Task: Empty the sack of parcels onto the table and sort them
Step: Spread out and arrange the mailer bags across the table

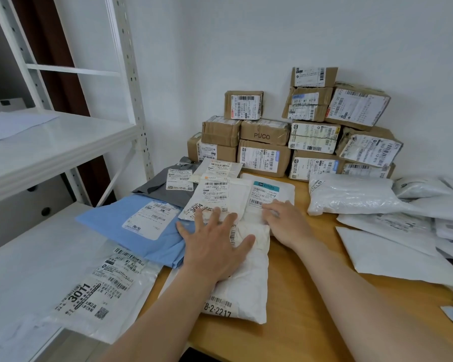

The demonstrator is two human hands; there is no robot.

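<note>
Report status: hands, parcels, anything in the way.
Left hand flat on the white mailer, right hand resting on the teal-labelled mailer. Cardboard boxes stacked at the wall. Loose white bags crowd the table, right side.

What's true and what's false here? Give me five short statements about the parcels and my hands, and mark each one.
The cardboard boxes are stacked against the wall. True.
The left hand grips a cardboard box. False: it lies flat, fingers spread, on a white mailer bag.
A blue mailer bag lies left of the hands. True.
The right hand hovers, touching nothing. False: it rests on a teal-labelled white mailer.
A grey mailer bag lies between the blue one and the boxes. True.
</note>
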